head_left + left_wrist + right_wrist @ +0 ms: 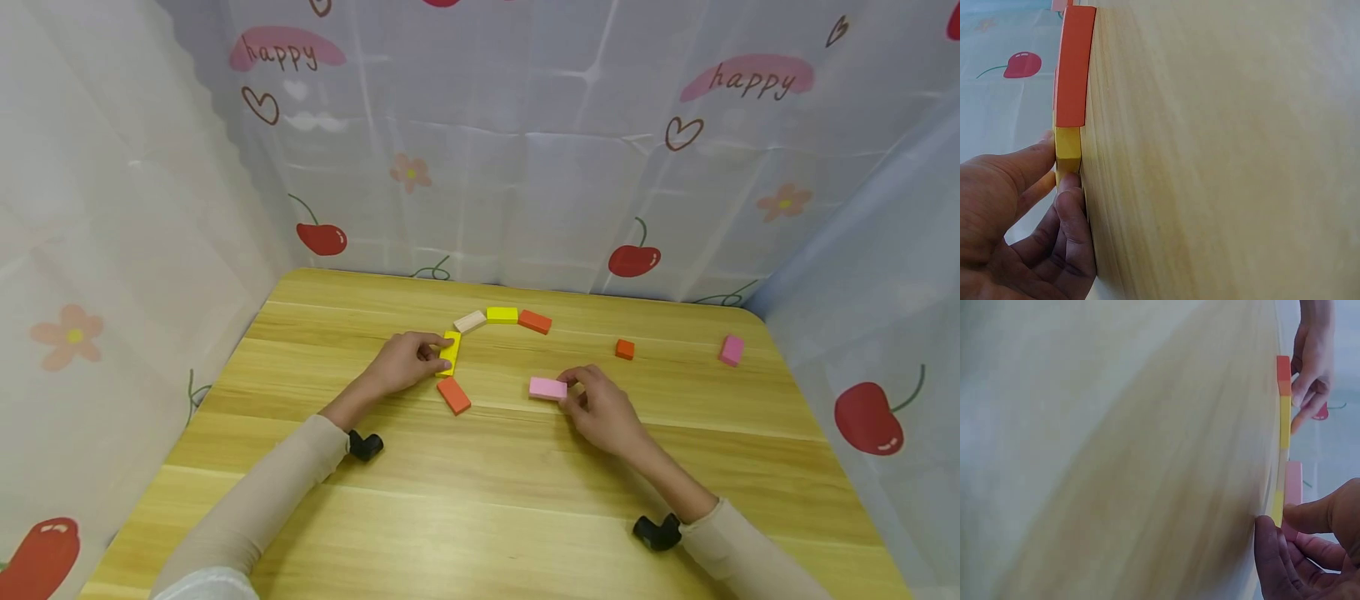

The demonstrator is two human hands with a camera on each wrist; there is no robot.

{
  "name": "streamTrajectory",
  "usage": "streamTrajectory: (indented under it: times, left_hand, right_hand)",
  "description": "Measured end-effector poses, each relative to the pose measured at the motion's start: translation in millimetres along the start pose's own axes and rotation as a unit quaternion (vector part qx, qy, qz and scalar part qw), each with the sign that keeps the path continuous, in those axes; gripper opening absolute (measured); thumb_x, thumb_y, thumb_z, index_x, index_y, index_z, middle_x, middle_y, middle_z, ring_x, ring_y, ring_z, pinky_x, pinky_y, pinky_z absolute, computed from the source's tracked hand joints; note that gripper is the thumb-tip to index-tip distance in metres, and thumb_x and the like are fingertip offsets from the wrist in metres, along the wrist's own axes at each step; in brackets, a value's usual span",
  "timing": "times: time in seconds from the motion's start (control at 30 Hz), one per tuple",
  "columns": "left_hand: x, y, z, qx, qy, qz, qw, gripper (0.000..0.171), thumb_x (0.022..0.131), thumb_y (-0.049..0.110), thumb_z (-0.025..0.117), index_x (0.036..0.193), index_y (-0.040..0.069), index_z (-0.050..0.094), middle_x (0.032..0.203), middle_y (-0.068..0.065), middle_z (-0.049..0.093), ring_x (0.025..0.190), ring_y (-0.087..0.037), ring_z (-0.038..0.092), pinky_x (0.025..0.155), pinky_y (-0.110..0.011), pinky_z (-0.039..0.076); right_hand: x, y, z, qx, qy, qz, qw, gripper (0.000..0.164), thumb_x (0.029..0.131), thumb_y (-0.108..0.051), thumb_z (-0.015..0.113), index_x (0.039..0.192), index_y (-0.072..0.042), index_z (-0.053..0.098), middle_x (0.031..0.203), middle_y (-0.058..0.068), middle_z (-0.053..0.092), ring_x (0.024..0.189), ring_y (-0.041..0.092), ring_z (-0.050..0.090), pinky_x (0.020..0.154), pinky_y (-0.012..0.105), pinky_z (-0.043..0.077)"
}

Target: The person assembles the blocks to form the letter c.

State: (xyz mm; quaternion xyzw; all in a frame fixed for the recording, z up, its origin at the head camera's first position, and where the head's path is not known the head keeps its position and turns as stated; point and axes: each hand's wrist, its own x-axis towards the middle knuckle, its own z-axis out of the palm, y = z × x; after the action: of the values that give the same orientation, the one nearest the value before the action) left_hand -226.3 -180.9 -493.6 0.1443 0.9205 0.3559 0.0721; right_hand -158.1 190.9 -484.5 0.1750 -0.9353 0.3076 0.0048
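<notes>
Beige fabric sleeve [251,500] is crossing lower left; left hand [400,362] is pinching yellow oblong block [451,352], right hand [602,410] pink oblong block [547,388].

on the table [465,517] before you, five blocks form a curve that opens toward the right. nearest you is the front block [453,396]; just behind it is the left-held block [448,353], with your left hand [401,362] at its left. behind and right of that lies the third block [470,322], then, going right, the rear block [502,316] and the end block [535,322]. your right hand [606,415] is at the right end of the right-held block [546,388], in front of the end block. behind that hand lies the lone block [625,349]; farther right, near the table's right edge, the outermost block [732,350]. a curtain [517,183] hangs behind.
</notes>
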Motion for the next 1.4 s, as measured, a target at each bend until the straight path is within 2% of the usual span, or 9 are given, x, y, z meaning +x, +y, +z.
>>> streamTrajectory:
  times: [0.5, 1.0, 1.4]
  left_hand:
    - [-1.0, 0.2, -2.1, 0.000, -0.003, 0.006, 1.0000, 0.045, 0.102, 0.034, 0.077, 0.144, 0.020, 0.071, 0.102, -0.003, 0.077, 0.083, -0.015, 0.064, 0.069, -0.028, 0.050]
    - [-0.3, -0.6, -0.5, 0.001, 0.003, 0.004, 1.0000, 0.044, 0.101, 0.034, 0.078, 0.143, 0.021, 0.072, 0.102, -0.002, 0.076, 0.083, -0.016, 0.064, 0.071, -0.029, 0.050]
    - [-0.2, -1.2, 0.0, 0.002, 0.003, 0.002, 1.0000, 0.044, 0.101, 0.034, 0.078, 0.143, 0.022, 0.072, 0.102, -0.002, 0.077, 0.082, -0.016, 0.064, 0.070, -0.030, 0.050]
  right_hand:
    - [-1, -22, 15, 0.009, -0.019, -0.018, 1.000, 0.029, 0.099, -0.011, 0.077, 0.127, -0.008, 0.071, 0.119, 0.009, 0.070, 0.084, 0.010, 0.063, 0.073, 0.026, 0.053]
    - [4, -41, 27, 0.014, -0.051, -0.032, 0.998, 0.028, 0.098, -0.016, 0.080, 0.125, -0.015, 0.072, 0.113, 0.002, 0.069, 0.083, 0.007, 0.062, 0.073, 0.026, 0.052]
    - [8, -56, 38, -0.006, -0.068, -0.035, 0.997, 0.025, 0.099, -0.021, 0.080, 0.122, -0.016, 0.073, 0.112, -0.001, 0.070, 0.081, 0.007, 0.060, 0.071, 0.026, 0.050]
